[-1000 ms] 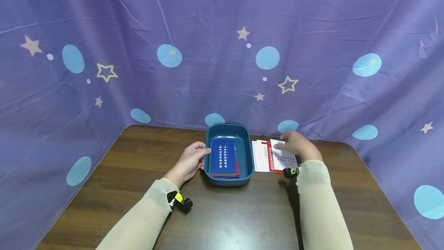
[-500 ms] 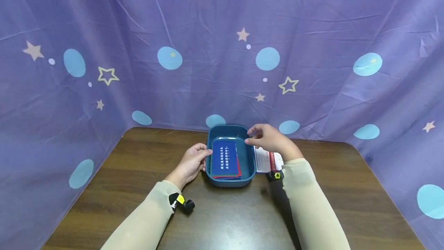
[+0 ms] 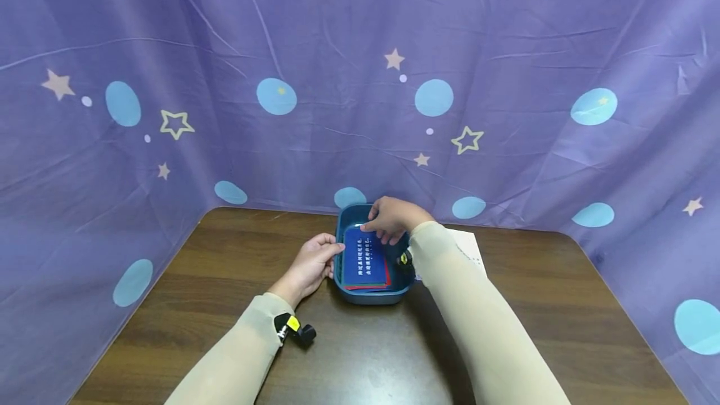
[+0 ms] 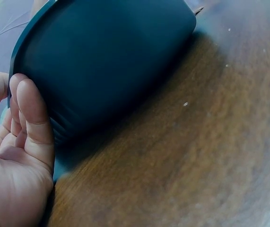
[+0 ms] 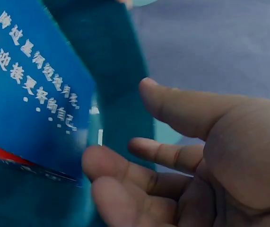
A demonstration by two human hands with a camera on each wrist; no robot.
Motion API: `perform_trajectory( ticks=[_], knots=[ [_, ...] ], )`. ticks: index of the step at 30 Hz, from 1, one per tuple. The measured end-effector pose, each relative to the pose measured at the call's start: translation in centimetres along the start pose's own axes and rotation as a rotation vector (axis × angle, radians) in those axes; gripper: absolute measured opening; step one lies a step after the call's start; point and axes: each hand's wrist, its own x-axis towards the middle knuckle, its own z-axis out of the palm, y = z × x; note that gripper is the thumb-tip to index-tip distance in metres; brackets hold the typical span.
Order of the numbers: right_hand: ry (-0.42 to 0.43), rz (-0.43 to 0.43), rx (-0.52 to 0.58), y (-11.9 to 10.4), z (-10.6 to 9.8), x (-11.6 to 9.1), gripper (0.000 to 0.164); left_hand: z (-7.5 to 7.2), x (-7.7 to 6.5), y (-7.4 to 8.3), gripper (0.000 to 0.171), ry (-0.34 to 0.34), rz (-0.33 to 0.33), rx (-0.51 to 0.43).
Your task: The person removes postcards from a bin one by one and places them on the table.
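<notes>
A dark teal plastic box (image 3: 375, 298) stands near the back edge of the table. My left hand (image 3: 306, 263) holds its left side, thumb at the rim and fingers against the outer wall (image 4: 106, 61). Inside lies a stack of cards, topped by a blue card (image 3: 360, 261) with white Chinese writing; red and other edges peek out beneath. Over the box's far right part hovers my right hand (image 3: 395, 217), fingers spread loosely and nothing between them. In the right wrist view its fingertips are close to the card's corner; whether they touch cannot be told.
To the right of the box lie white cards (image 3: 470, 249) on the brown wooden table (image 3: 540, 305), mostly hidden by my right forearm. A purple curtain (image 3: 360, 155) with stars and blue spots hangs right behind the table.
From the white cards, my right hand has moved left, carrying nothing visible, and is now over the box. The left hand keeps its hold on the rim. The stack looks unchanged.
</notes>
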Motion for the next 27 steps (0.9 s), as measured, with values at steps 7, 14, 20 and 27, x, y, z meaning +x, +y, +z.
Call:
perform_trajectory(
  ticks=[7,14,20,27],
  knots=[
    [-0.011,0.089,-0.194,-0.6,2.1,1.9,0.063,0.0,-0.1,0.2,0.013,0.022,-0.011,0.017],
    [0.050,0.142,-0.400,-1.0,3.8,1.5,0.108,0.1,0.0,-0.1,0.013,0.017,-0.009,0.019],
    [0.145,0.107,-0.376,-1.0,3.8,1.1,0.093,0.1,0.1,-0.3,0.013,0.004,0.016,0.005],
    [0.248,-0.011,-0.293,-1.3,2.2,0.1,0.062,0.1,0.0,-0.2,0.013,-0.002,0.016,0.009]
  ],
)
